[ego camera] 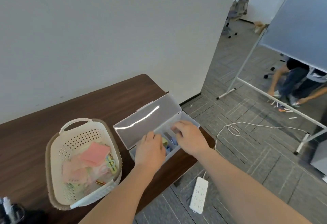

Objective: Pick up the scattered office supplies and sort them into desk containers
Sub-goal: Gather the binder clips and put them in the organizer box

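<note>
A translucent compartment box [174,151] stands on the dark wooden table [26,135] near its right edge, with its lid [146,117] tipped back and open. Small yellow-green [165,141] and blue items [172,143] lie in its middle compartments. My left hand [150,150] hovers over the box's left compartments with its fingers bent down into them. My right hand [189,137] reaches into the right compartments, fingertips curled down. What either hand holds is hidden. To the left, a white perforated basket [53,146] holds pink sticky notes [96,153] and coloured clips [110,163].
A white power strip [199,194] and its cable [233,130] lie on the carpet right of the table. A wheeled whiteboard stand [247,75] and a crouching person [290,84] are further right. A dark holder [10,211] sits at the table's near left corner.
</note>
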The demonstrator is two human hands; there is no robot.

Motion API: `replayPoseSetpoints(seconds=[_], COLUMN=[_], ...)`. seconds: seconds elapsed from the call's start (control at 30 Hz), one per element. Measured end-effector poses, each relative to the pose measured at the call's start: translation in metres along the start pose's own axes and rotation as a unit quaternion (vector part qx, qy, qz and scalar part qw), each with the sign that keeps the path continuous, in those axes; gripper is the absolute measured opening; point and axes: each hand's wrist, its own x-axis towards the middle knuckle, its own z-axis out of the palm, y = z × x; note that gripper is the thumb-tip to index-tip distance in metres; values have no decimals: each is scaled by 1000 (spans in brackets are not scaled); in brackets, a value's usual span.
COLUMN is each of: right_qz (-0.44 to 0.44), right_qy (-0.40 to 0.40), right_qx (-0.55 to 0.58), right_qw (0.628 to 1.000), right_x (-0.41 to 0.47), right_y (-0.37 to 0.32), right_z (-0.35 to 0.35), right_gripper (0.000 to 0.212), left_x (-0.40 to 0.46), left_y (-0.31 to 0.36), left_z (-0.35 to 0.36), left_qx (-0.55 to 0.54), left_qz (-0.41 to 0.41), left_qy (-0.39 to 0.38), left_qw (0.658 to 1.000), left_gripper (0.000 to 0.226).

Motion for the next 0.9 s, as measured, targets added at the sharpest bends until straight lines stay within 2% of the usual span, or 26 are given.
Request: replayPoseSetpoints(seconds=[0.2, 0.33, 0.47, 0.6, 0.7, 0.8, 0.9], right_qz=[45, 171, 326, 461, 540, 594, 616], right_qy=[93, 85, 89, 82, 68, 38, 26], right_qx=[-12, 3, 47, 73, 89, 108, 128], right_qw=[995, 982, 940, 880, 834, 796, 776], right_x=[-113, -244, -391, -544, -650, -731, -785], right_y=[30, 74, 138, 202, 243, 282, 324], right_z=[-41, -42, -15, 54, 131, 219, 300], right_gripper=[17, 17, 19, 17, 19, 21, 31], left_x=[-44, -108, -196, -292, -356, -408, -445], left_y=[77, 142, 192, 206, 196, 173, 147], left_z=[7, 57, 143, 259, 356, 447, 535], left_qx=[-41, -37, -28, -19, 13, 63, 90], left_qz=[162, 255, 305, 344, 357, 369, 378], left_qy=[-39, -114, -210, -318, -366, -416, -430], left_qw=[985, 959, 929, 883, 859, 828, 815], left_gripper=[7, 12, 13, 12, 6, 10, 10])
